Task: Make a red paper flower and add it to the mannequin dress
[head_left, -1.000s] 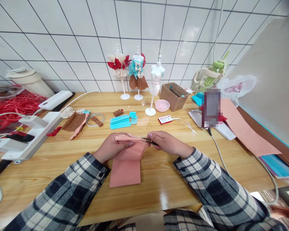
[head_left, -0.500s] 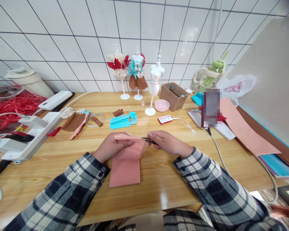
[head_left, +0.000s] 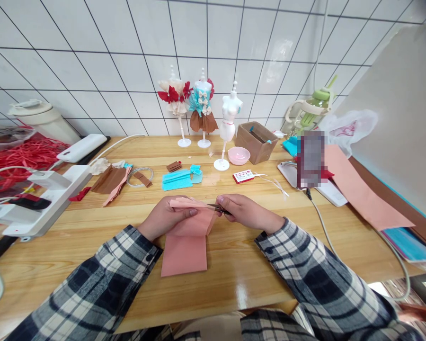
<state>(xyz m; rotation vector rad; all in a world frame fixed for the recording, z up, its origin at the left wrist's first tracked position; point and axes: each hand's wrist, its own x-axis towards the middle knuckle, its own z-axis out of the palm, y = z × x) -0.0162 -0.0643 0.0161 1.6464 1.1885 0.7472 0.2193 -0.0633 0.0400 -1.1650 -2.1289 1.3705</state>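
Observation:
My left hand (head_left: 168, 215) pinches the folded upper part of a pink crepe paper strip (head_left: 184, 255), thumb on top. The strip's lower part hangs down toward the tabletop. In my right hand (head_left: 243, 210) is a small pair of dark scissors (head_left: 219, 208), the blades pointing left at the paper's upper right edge. My fingers wrap round the handles, which are mostly hidden. Beyond my hands lie pieces of blue crepe paper (head_left: 176, 180) and a red and white small box (head_left: 243, 176) with white ribbon.
A bare white mannequin (head_left: 230, 111) stands by a pink bowl (head_left: 239, 155) and a cardboard box (head_left: 257, 142). Two dressed mannequins (head_left: 203, 102) are behind. A power strip (head_left: 53, 201) lies at left; a pink paper sheet (head_left: 369, 189) and a blurred phone (head_left: 312, 158) are at right.
My right hand and the scissors have shifted very slightly, and the blades look a little more apart. My left hand and the pink paper are almost where they were.

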